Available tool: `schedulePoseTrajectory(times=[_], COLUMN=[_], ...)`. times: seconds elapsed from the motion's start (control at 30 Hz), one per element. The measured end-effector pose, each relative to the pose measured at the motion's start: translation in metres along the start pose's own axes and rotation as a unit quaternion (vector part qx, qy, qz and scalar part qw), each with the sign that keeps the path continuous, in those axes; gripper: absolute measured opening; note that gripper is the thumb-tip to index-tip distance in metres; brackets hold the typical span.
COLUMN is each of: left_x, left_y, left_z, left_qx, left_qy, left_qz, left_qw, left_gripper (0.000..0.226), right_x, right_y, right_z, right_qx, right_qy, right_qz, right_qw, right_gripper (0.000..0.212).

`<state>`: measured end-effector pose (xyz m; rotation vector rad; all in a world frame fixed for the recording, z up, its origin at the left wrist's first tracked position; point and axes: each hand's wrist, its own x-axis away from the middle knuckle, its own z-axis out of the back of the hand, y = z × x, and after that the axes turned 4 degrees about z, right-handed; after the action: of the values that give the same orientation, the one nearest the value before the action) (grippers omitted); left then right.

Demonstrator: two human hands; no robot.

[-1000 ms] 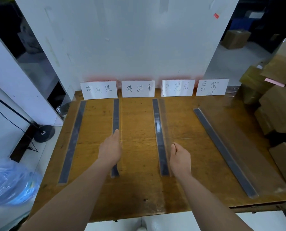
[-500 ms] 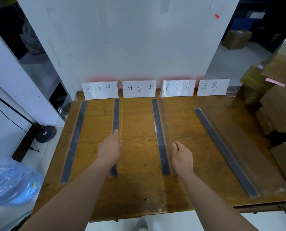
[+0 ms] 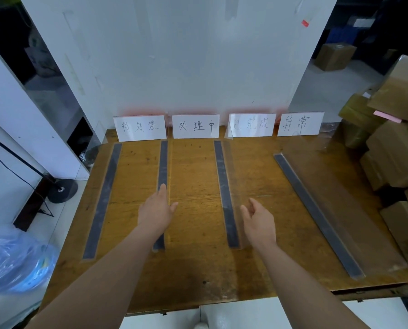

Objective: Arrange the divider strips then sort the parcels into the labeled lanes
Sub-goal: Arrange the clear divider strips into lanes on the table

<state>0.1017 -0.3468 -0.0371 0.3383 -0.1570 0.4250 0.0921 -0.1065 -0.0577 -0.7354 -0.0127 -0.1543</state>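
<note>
Left hand [image 3: 156,211] resting flat on second strip [image 3: 163,162] below label cards [image 3: 222,125], fingers straight, together. Right hand [image 3: 257,222] hovering beside third strip [image 3: 223,186], fingers loosely curled, gripping nothing. Fourth strip [image 3: 317,214] lying skewed to cards. Guessing light, stiff, slick: gripping dark base mid-length.

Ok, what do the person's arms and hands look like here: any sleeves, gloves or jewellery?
The left hand and right hand are ungloved, with no ring, watch or bracelet showing. The left forearm and right forearm are bare down to the frame's edge; no sleeve is in view.
</note>
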Motion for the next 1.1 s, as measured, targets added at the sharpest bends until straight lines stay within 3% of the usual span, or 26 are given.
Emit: schedulePoseTrajectory(times=[0.33,0.83,1.1], left_x=[-0.001,-0.005,-0.001], left_y=[-0.001,0.011,0.056], left_z=[0.003,0.012,0.020], left_qx=[-0.002,-0.022,-0.004], left_qy=[-0.003,0.058,0.088], left_qz=[-0.004,-0.015,-0.096], left_qw=[1.000,0.998,0.992], left_gripper=[0.066,0.072,0.069], right_x=[0.000,-0.008,-0.017], right_y=[-0.001,-0.006,-0.001], right_z=[0.004,0.020,0.050], right_qx=[-0.004,0.002,0.004], right_qy=[0.000,0.002,0.038], right_qz=[0.007,0.028,0.040], right_qw=[1.000,1.000,0.998], right_gripper=[0.047,0.054,0.052])
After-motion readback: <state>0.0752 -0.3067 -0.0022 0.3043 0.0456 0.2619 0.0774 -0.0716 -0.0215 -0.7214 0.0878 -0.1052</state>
